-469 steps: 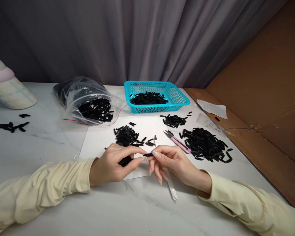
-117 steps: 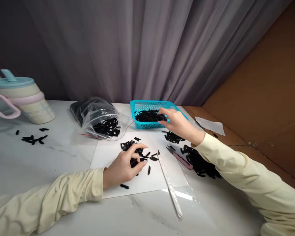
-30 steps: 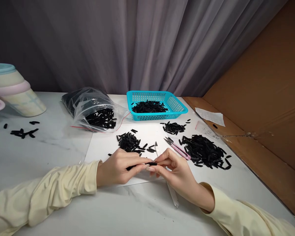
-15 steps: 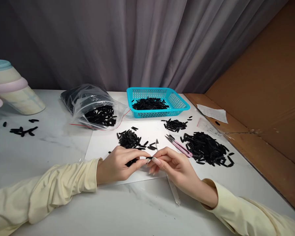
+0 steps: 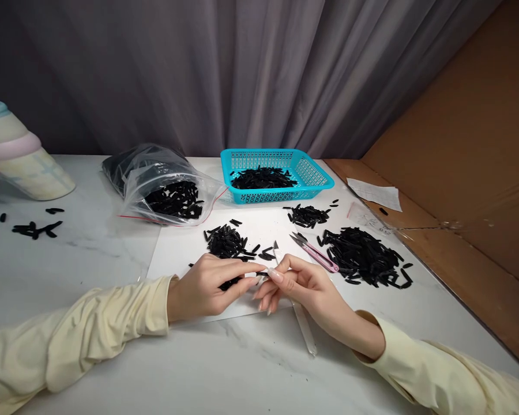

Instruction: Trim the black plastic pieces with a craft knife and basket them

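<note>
Between the fingertips of my left hand (image 5: 211, 285) and my right hand (image 5: 305, 285) is a small black strip (image 5: 263, 274). Both hands are closed in a pinch on it, over a white sheet (image 5: 173, 248). Several similar strips sit under my left hand, partly hidden. Just beyond my fingers lies a pile of black strips (image 5: 225, 241). A white-handled craft knife (image 5: 303, 325) runs beneath my right hand, its blade pointing away from me. Pink thread snips (image 5: 318, 256) rest to the right of that hand.
A blue basket (image 5: 281, 197) holding black strips stands at the back, beside an open zip bag (image 5: 134, 202) of them. Larger (image 5: 365, 256) and smaller heaps (image 5: 308, 216) lie at right. Loose strips (image 5: 37, 229) and a tumbler (image 5: 38, 173) are at left; cardboard (image 5: 467, 155) borders the right.
My fingers have shifted slightly on the black strip, and the right hand's lower fingers are a little more spread. The whole view has moved slightly.
</note>
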The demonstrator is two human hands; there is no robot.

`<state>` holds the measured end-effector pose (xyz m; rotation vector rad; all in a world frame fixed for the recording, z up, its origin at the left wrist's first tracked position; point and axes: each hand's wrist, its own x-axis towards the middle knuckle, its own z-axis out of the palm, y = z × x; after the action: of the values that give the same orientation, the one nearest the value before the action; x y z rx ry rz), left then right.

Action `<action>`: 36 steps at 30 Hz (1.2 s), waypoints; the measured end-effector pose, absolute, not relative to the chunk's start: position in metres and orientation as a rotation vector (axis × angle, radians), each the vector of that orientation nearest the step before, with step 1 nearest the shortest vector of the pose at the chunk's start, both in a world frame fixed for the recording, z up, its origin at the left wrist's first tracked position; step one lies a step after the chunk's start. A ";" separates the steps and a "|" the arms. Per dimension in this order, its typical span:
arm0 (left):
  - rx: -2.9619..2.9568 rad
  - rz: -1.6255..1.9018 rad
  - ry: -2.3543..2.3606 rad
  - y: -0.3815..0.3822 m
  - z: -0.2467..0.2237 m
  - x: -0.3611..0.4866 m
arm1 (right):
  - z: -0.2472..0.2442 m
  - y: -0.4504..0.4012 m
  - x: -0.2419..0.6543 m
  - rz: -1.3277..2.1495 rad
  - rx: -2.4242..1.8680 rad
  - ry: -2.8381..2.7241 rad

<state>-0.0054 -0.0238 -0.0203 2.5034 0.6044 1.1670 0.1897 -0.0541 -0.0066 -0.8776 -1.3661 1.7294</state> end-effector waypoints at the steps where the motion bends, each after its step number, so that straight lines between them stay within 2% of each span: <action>1: 2.505 1.174 0.605 -0.024 -0.020 -0.005 | -0.006 -0.054 0.190 1.773 -0.863 -1.331; 36: 2.498 1.197 0.628 -0.024 -0.024 -0.007 | -0.006 -0.055 0.191 1.696 -0.836 -1.352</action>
<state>-0.0065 -0.0239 -0.0244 2.4977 0.6276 1.1973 0.1911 -0.0545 -0.0062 -0.8358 -1.3521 1.6957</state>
